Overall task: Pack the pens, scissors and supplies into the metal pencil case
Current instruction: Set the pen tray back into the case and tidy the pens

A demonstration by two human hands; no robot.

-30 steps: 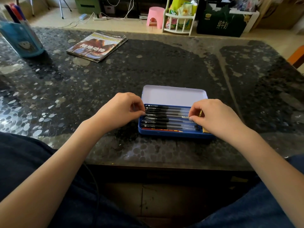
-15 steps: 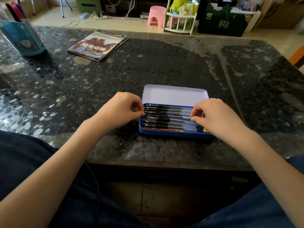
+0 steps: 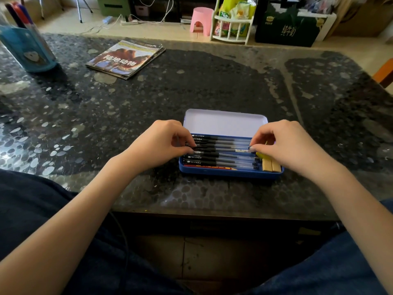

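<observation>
At centre frame, the open case [image 3: 225, 122] sits on the table [image 3: 212, 81], pens [image 3: 221, 155] lying side by side in its tray. Left hand [image 3: 163, 143] and right hand [image 3: 287, 145] each pinch an end of one pen — likely to seat it level — beside a pencil [image 3: 210, 167] and erasers [image 3: 271, 166].

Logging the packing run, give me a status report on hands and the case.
Left hand and right hand each pinch an end of one pen. Pencil case open, pens in rows. Nothing blocking.
</observation>
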